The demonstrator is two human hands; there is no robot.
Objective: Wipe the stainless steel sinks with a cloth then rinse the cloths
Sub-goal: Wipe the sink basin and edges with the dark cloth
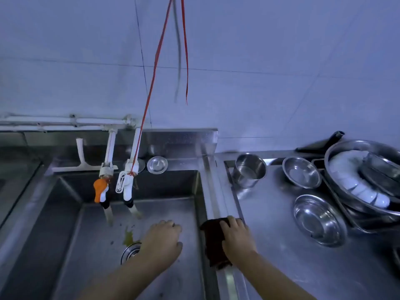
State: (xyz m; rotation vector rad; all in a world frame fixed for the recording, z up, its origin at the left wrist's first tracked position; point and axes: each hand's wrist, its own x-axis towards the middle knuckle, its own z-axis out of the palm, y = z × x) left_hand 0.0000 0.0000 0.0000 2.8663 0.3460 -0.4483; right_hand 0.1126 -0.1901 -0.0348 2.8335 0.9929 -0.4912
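Pale wall tiles back a stainless steel sink (168, 213) whose basin holds a drain (129, 252) with a yellowish stain just beyond it. On the sink's right rim lies a dark cloth (213, 243), pressed down by the right hand (236, 239) with flat fingers. Over the basin hangs the left hand (161, 241), loosely curled, holding nothing, while steel bowls (318, 219) sit on the tabletop (281, 256) to the right.

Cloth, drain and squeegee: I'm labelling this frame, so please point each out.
cloth (213, 241), head view, on its dark middle beside the right hand.
drain (130, 252), head view, on its metal rim.
squeegee (80, 152), head view, on its white handle.
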